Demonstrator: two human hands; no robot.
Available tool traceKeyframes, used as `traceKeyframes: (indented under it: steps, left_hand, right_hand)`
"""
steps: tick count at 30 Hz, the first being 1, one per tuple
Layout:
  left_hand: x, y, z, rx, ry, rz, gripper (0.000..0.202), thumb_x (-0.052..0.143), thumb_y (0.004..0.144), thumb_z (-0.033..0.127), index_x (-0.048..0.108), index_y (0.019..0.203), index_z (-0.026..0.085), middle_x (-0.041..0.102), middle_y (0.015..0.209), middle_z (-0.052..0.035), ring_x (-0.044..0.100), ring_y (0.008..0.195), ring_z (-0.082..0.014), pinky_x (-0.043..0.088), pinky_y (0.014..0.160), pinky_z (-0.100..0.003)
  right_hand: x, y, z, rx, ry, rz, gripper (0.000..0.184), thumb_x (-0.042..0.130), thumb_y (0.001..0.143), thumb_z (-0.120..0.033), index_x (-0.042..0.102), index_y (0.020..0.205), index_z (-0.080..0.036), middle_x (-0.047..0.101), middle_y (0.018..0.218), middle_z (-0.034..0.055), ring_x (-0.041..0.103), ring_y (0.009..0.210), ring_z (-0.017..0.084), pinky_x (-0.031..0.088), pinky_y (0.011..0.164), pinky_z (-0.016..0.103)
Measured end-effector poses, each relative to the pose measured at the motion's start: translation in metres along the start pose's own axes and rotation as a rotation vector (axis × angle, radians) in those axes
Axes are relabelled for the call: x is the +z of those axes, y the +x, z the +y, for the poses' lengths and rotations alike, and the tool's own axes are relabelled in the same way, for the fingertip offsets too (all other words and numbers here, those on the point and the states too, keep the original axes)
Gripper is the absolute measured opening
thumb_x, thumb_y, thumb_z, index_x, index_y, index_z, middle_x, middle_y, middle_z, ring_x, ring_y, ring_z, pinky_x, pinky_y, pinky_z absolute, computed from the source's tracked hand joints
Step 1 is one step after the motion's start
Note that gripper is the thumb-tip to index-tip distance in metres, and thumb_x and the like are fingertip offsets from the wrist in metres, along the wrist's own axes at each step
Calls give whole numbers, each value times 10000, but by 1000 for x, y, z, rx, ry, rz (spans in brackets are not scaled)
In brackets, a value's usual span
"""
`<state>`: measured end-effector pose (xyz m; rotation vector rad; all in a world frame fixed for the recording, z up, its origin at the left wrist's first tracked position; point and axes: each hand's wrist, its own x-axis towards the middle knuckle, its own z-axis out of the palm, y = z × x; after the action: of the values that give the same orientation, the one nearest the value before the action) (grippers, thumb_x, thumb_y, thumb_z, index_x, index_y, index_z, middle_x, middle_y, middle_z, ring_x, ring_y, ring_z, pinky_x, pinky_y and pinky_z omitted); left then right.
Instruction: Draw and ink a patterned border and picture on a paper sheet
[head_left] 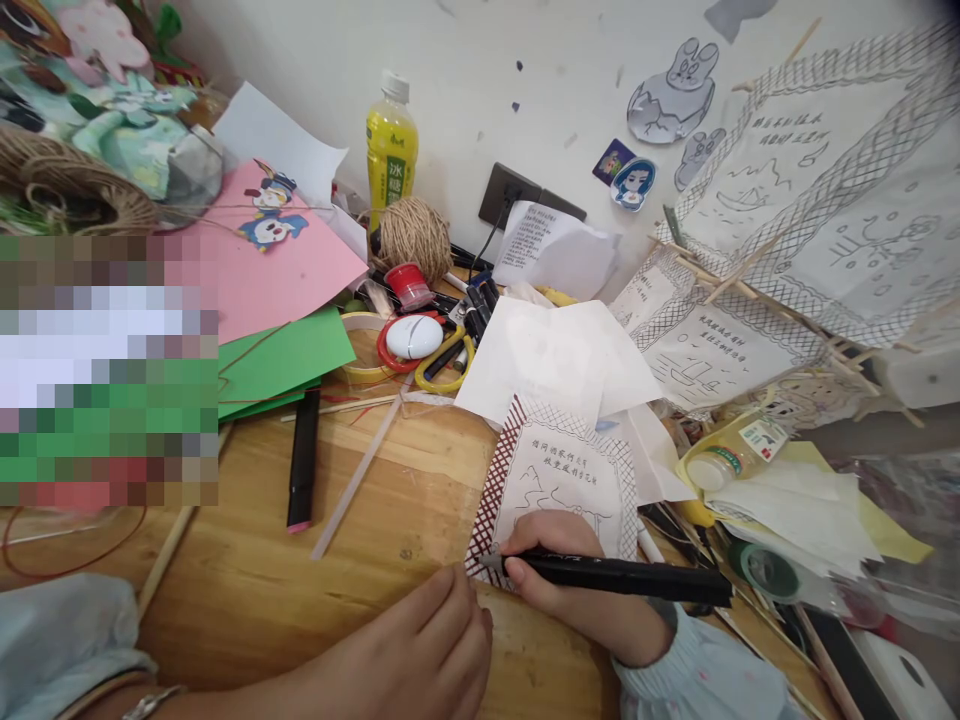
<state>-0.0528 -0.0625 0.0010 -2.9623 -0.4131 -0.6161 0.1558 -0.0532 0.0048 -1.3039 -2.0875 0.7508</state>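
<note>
My right hand (577, 585) is closed round a black marker (622, 577), whose tip touches the lower left corner of a small white drawing (559, 470) with a dark cross-hatched border and handwritten characters. My left hand (420, 655) rests on the wooden table (390, 520) just left of that corner, fingers curled together, nothing visible in them. Both wrists wear pale blue sleeves, and a bracelet shows on the left one.
Another black marker (302, 460) lies to the left by green card (281, 360) and pink card (277, 260). Behind are a twine ball (414, 235), yellow bottle (391, 145), scissors (431, 355), loose white sheets (562, 355). A paper lantern on sticks (795, 230) fills the right.
</note>
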Motion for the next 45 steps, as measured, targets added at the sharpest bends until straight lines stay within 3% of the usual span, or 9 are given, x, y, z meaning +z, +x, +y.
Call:
traceKeyframes:
  steps: [8,19,27,31,35,39,42,45]
  left_hand:
    - [2,-1,2,2,11,8,212,520,888,205,691,988,131,677,1000,-89,592,942,-253,383,926,-412]
    - [4,-3,3,11,14,-5,218,523,880,182,690,1009,128,682,1022,-105,597,965,-267,376,936,-420]
    - [5,-4,4,6,-15,-3,215,530,882,206,689,998,119,672,1018,-124,587,960,-271,388,924,-422]
    - [1,-2,1,17,-13,6,181,537,877,208,687,944,132,669,977,-121,574,933,-273,404,896,-421]
    - [2,5,-15,57,-119,1,134,510,858,150,643,847,155,632,796,-61,525,698,-208,439,697,-361]
    - [13,12,-45,-141,-181,57,244,392,886,95,572,734,158,571,746,-56,478,664,-183,405,618,-317]
    - [24,14,-67,-308,-160,53,287,364,923,167,598,757,146,559,759,-72,502,716,-200,423,656,-328]
    - [31,16,-79,-411,-178,39,278,373,896,141,634,802,139,570,835,-95,523,801,-224,434,720,-354]
  right_hand:
    - [2,-3,4,8,76,32,282,517,846,-305,567,592,-193,639,553,15,588,509,124,449,503,225]
    - [-1,0,0,-5,11,-44,223,551,860,-357,671,776,-189,692,664,31,622,602,140,488,559,238]
    - [0,-1,1,52,162,28,236,562,837,-312,612,642,-190,646,585,13,591,530,124,456,513,224]
    - [0,-1,4,156,313,203,139,594,812,-297,608,717,-197,611,583,-12,551,502,116,438,478,218]
    - [0,0,11,199,433,456,106,576,830,-321,579,821,-215,580,566,-38,527,483,120,436,463,224]
    - [-11,5,16,221,309,666,127,554,850,-318,586,926,-222,621,673,-16,557,561,139,477,544,266]
    - [-26,6,21,196,103,828,196,595,830,-333,602,988,-217,667,917,45,620,822,198,509,738,335]
    - [-41,2,28,133,8,856,239,567,847,-368,598,1026,-211,667,1012,66,616,942,233,501,835,378]
